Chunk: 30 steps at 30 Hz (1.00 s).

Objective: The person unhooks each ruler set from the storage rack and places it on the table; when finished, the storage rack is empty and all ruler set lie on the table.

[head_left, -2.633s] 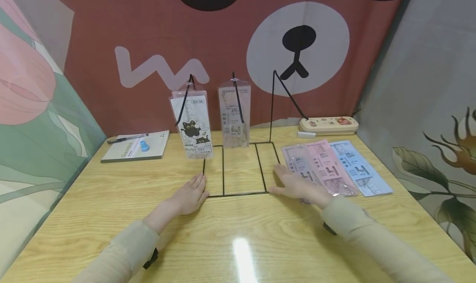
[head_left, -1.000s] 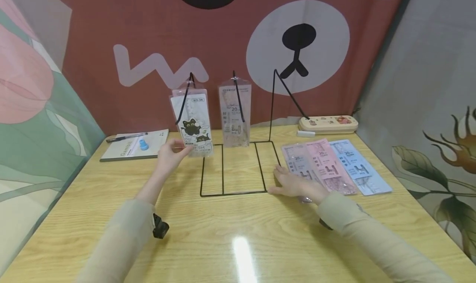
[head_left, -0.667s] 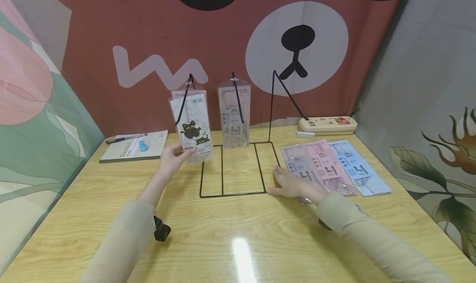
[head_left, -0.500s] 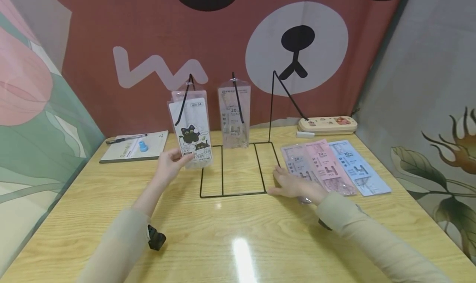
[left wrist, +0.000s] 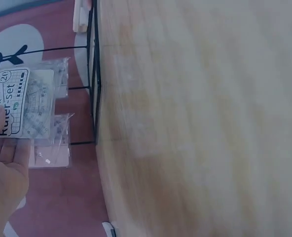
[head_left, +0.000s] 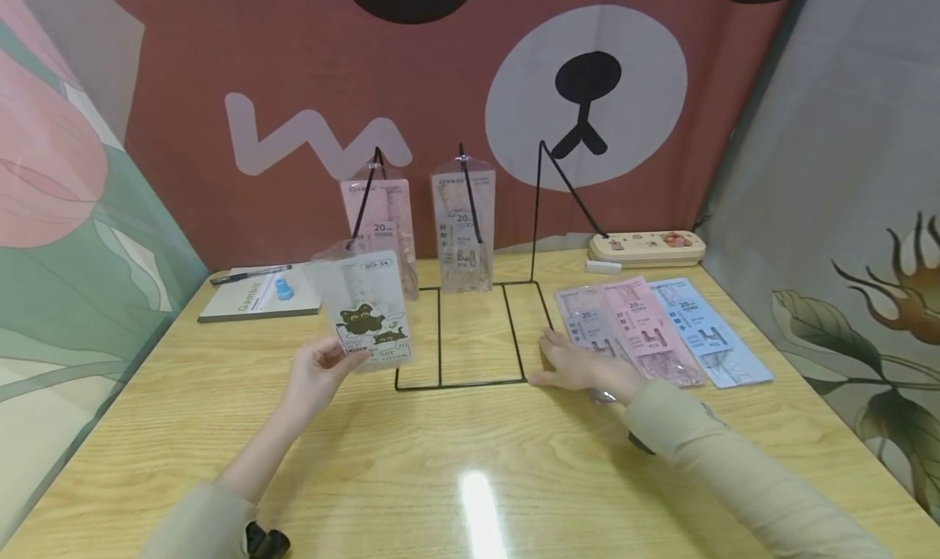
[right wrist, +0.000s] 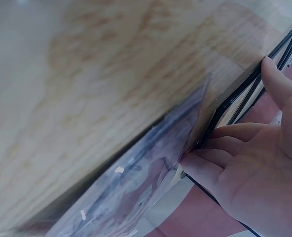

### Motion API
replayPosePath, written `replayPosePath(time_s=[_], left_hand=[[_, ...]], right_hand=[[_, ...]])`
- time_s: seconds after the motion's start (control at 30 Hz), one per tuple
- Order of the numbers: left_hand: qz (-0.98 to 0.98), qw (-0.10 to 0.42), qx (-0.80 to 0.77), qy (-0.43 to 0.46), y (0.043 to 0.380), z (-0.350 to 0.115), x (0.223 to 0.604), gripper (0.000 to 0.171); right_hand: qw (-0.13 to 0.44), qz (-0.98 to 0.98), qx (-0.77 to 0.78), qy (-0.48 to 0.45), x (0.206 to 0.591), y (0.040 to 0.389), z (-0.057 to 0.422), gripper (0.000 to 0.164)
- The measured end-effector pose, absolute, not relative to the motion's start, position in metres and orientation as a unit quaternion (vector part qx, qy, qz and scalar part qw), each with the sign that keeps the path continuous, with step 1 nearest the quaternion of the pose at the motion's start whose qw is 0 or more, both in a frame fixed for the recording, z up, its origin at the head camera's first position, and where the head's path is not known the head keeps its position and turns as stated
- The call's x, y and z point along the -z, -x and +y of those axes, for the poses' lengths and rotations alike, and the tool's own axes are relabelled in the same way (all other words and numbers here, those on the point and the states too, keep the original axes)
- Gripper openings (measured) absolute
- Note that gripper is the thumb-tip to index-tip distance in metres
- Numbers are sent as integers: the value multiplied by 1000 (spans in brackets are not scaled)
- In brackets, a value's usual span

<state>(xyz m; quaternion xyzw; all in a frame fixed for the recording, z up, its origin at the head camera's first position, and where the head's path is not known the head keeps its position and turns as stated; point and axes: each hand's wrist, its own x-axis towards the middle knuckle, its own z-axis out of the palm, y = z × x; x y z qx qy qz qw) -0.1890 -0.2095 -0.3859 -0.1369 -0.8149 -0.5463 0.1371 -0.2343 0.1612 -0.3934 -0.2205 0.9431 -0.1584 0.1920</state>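
Note:
My left hand [head_left: 314,383] pinches the lower left corner of a ruler set [head_left: 365,310], a white card with black cats in a clear sleeve. The set is tilted in front of the rack's left hook, off its tip. In the left wrist view its printed lower end [left wrist: 15,98] lies between thumb and fingers. A black wire display rack [head_left: 477,383] stands on the table. My right hand [head_left: 576,367] rests on the rack's front right base corner, fingers extended. In the right wrist view the thumb and fingers [right wrist: 230,143] touch the base wires.
A pink ruler set [head_left: 378,208] hangs on the left hook and a pale mauve one [head_left: 464,208] on the middle hook. Mauve, pink [head_left: 646,322] and blue sets [head_left: 708,330] lie at right. Behind are a pencil case [head_left: 648,247], white eraser [head_left: 605,266], and notebook [head_left: 242,302] with a pen.
My left hand left the rack's base, took hold of the cat ruler set, and drew it forward off the left hook, uncovering the pink set. My right hand stays in place.

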Motion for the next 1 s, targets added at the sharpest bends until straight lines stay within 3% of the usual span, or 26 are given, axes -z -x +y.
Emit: replayPosePath(time_s=[0.2, 0.37, 0.53, 0.6, 0.73, 0.8, 0.9, 1.0], left_hand=[[-814, 172, 538, 137, 169, -222, 382, 16], [-799, 191, 567, 60, 165, -248, 382, 13], [-758, 195, 621, -31, 167, -272, 379, 21], [-772, 169, 610, -51, 169, -280, 378, 9], [-850, 54, 519, -77, 177, -290, 376, 50], [-876, -18, 476, -82, 182, -291, 376, 61], [-889, -100, 438, -90, 191, -287, 378, 59], [-891, -137, 423, -93, 199, -279, 382, 53]], right_hand=[[193, 943, 158, 219, 394, 236, 161, 80], [197, 943, 158, 217, 394, 237, 161, 81], [198, 943, 159, 217, 395, 236, 162, 81], [198, 943, 159, 215, 395, 236, 162, 81], [199, 944, 157, 213, 395, 236, 162, 81], [198, 943, 157, 215, 395, 236, 162, 81], [197, 943, 158, 218, 394, 236, 162, 81], [197, 942, 160, 220, 394, 236, 162, 82]])
